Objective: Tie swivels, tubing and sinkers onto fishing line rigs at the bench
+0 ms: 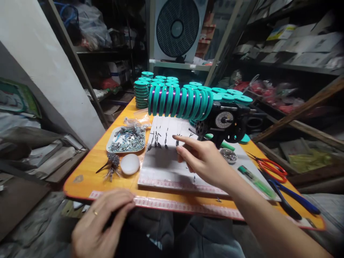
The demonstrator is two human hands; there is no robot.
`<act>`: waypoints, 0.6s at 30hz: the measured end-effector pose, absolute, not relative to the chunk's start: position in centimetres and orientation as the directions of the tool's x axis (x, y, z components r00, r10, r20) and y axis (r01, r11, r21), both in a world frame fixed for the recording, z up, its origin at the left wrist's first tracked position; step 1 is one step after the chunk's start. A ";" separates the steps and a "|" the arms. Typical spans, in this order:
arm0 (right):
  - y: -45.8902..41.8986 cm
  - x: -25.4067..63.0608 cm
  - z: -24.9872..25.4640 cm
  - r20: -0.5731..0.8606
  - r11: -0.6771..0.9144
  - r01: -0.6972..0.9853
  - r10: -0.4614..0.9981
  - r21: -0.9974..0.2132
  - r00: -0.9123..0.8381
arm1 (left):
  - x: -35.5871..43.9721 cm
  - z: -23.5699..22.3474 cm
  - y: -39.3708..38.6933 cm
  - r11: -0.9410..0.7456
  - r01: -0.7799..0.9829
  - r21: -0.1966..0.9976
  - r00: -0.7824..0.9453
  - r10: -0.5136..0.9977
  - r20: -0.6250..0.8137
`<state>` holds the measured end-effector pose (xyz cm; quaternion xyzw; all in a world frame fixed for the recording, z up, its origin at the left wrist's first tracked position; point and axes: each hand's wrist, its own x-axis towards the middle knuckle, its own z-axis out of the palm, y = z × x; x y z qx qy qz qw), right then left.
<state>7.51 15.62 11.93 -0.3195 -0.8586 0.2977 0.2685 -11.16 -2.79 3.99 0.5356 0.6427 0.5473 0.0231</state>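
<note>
My right hand (200, 156) reaches over a white board (163, 165), index finger stretched out and thumb apart below it. Close to its fingertips hangs a small dark fishing-rig piece (177, 142). Several similar dark rig pieces (166, 146) with teardrop-shaped ends lie or hang to its left, below a row of teal foam line spools (180, 102). Thin lines run down from these spools. At the table's front edge is my left hand (104, 218), with a ring on one finger. Its thumb and fingertips come together; anything between them is too small to make out.
A tray of small metal and green parts (126, 139), a white round dish (130, 164) and a dark spiky bundle (113, 161) stand left. A black winder with dial (224, 120), red-handled scissors (272, 170), blue-handled pliers (292, 195) and a green tube (255, 182) are right.
</note>
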 end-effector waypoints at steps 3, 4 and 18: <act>17.6 4.5 11.2 0.177 0.536 0.392 0.729 -0.747 -0.661 | -16.0 4.1 -1.6 -0.224 0.891 0.394 -0.151 0.673 0.724; 18.2 3.9 10.9 0.171 0.532 0.393 0.730 -0.750 -0.662 | -17.2 3.7 -1.2 -0.219 0.934 0.284 -0.061 0.683 0.728; 15.2 6.8 16.4 0.086 0.013 -0.096 0.569 -0.995 -0.818 | -6.4 7.1 2.5 -0.212 0.158 0.965 -0.328 0.910 0.253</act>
